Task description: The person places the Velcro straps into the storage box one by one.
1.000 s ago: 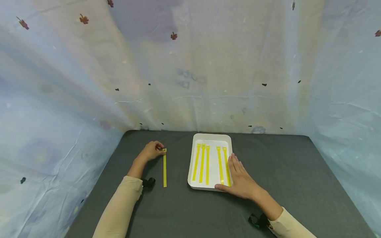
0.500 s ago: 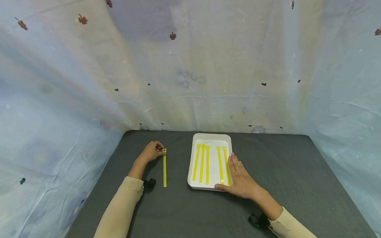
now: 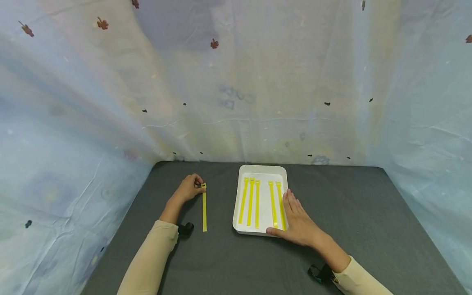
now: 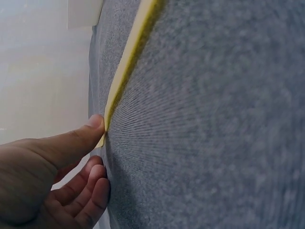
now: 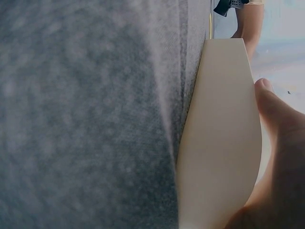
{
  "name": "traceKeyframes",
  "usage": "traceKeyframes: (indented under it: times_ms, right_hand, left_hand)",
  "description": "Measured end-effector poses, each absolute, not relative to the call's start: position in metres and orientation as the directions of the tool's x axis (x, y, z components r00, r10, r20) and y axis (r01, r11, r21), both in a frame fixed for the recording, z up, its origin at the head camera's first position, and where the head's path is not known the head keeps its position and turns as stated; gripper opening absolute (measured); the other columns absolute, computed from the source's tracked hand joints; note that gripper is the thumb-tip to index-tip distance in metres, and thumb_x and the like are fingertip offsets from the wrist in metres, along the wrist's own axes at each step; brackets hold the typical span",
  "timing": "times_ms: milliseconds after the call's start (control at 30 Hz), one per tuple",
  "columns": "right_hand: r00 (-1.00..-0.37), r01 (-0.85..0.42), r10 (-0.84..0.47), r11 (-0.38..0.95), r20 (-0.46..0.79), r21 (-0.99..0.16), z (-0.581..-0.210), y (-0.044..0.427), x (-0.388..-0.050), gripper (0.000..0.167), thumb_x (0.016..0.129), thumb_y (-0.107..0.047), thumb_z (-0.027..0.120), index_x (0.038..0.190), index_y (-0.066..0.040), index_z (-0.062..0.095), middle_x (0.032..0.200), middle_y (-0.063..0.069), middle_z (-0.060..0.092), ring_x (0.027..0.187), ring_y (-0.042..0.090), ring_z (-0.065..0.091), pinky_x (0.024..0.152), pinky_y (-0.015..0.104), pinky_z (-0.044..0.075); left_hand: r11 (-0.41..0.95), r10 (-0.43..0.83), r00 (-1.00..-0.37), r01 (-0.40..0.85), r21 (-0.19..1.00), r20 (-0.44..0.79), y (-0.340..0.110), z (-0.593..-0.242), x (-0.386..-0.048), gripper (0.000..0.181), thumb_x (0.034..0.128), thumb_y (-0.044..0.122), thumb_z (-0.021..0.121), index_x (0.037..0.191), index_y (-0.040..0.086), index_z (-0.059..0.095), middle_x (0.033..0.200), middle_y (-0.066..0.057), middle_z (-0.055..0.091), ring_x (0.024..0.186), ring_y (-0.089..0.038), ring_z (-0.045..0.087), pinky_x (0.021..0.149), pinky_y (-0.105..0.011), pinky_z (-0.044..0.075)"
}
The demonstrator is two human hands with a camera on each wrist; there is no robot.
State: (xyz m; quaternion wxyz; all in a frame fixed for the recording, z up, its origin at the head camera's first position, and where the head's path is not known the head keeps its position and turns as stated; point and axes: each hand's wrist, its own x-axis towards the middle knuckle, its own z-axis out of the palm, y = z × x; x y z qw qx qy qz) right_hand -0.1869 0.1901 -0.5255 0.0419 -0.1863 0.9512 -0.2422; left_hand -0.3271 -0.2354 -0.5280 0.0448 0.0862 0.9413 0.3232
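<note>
A yellow cable tie with a slotted head lies lengthwise on the dark cloth, left of the tray. My left hand pinches it at the head end, the thumb against the strap in the left wrist view; the index finger is mostly hidden behind the thumb. On the white tray's near right corner rests my right hand, fingers straight along the side and thumb over the front rim. Inside the tray several yellow cable ties lie side by side, heads at the far end, with a wider gap in the middle.
A dark grey cloth covers the table. Pale patterned curtains hang behind it and at both sides. Each wrist wears a black camera strap, such as the one on the left wrist.
My left hand and the head of the cable tie have shifted up very slightly. The right hand and the tray have stayed put.
</note>
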Motion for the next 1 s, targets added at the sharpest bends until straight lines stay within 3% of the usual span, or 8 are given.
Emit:
traceKeyframes:
  times_ms: [400,733,1000]
  right_hand:
    - [-0.929,-0.336,-0.37,0.816,0.022,-0.47,-0.527,0.191,-0.186,0.136,0.087,-0.08,0.07,0.168,0.009,0.008,0.178,0.026,-0.002,0.166,0.041,0.003,0.132,0.06,0.015]
    - [-0.93,-0.332,-0.367,0.821,0.015,-0.464,-0.529,0.191,-0.188,0.137,0.086,-0.081,0.07,0.168,0.008,0.007,0.178,0.025,-0.002,0.166,0.041,0.003,0.131,0.06,0.015]
    - [-0.93,-0.33,-0.367,0.822,0.013,-0.464,-0.529,0.191,-0.188,0.137,0.086,-0.081,0.07,0.168,0.008,0.007,0.178,0.025,-0.002,0.166,0.041,0.004,0.131,0.06,0.016]
  left_hand:
    - [0.758,0.186,-0.982,0.116,0.642,-0.042,-0.232,-0.528,-0.326,0.032,0.0969,0.007,0.081,0.115,0.005,0.055,0.099,-0.01,0.059,0.084,-0.023,0.057,0.078,-0.041,0.048]
    - [0.718,0.185,-0.983,0.142,0.681,0.009,-0.224,-0.531,-0.324,0.033,0.0978,0.005,0.08,0.123,0.006,0.059,0.104,-0.01,0.066,0.09,-0.024,0.065,0.079,-0.042,0.056]
    - [0.699,0.174,-0.983,0.161,0.697,0.053,-0.217,-0.53,-0.323,0.026,0.0993,0.008,0.079,0.121,0.007,0.063,0.106,-0.01,0.069,0.088,-0.023,0.068,0.076,-0.041,0.058]
